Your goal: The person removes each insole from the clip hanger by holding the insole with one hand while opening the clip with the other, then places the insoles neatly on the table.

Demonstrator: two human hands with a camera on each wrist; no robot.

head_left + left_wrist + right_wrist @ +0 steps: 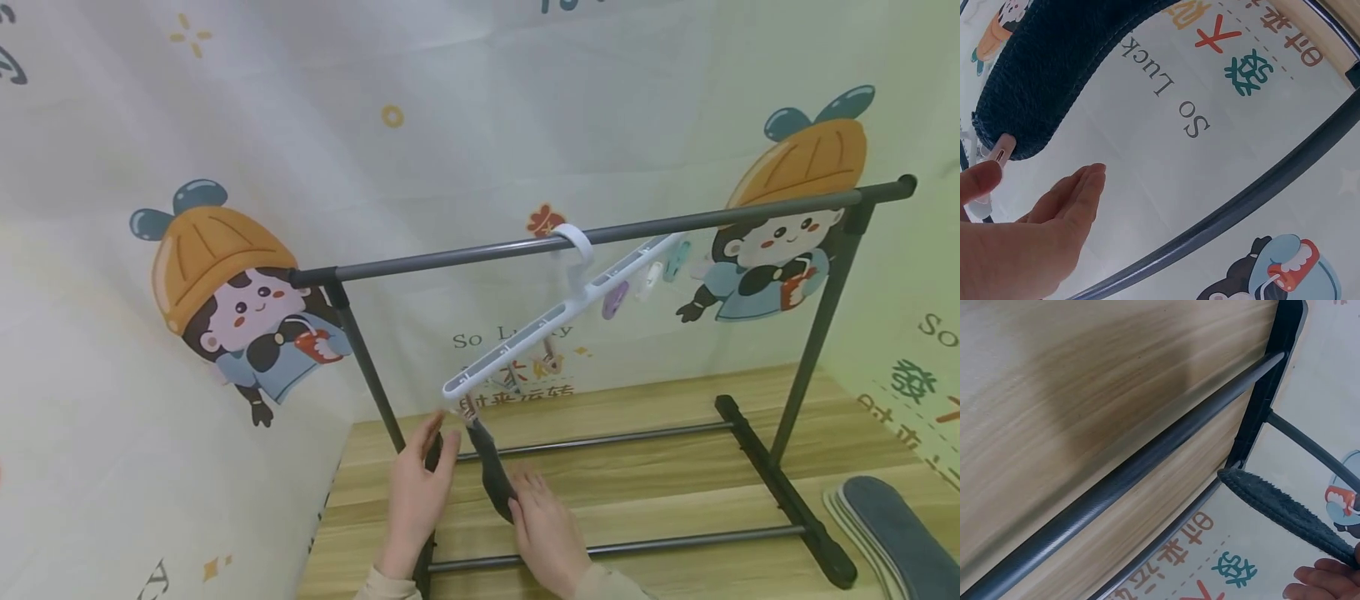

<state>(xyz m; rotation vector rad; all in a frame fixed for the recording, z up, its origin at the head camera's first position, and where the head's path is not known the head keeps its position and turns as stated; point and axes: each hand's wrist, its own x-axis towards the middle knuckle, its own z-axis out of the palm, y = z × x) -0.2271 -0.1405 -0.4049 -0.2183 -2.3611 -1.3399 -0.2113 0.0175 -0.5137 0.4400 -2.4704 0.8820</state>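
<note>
A dark fuzzy insole [490, 471] hangs from a pale clothespin [1002, 150] at the near end of a white hanger [517, 342]. My left hand [422, 492] is beside the clip, thumb and fingers spread apart; its thumb overlaps the clip in the left wrist view. My right hand [547, 533] is at the insole's lower part, fingers extended along its edge. In the right wrist view the fingers [1329, 578] lie beside the insole, and a fingertip at the frame's edge overlaps it.
The hanger hooks over the top bar of a dark metal rack [465, 258]. Purple [615, 300], white [648, 281] and teal [677, 262] clips hang at its far end. More insoles [896, 533] lie stacked on the wood-patterned surface [660, 483] at right. A printed cloth [465, 150] stands behind.
</note>
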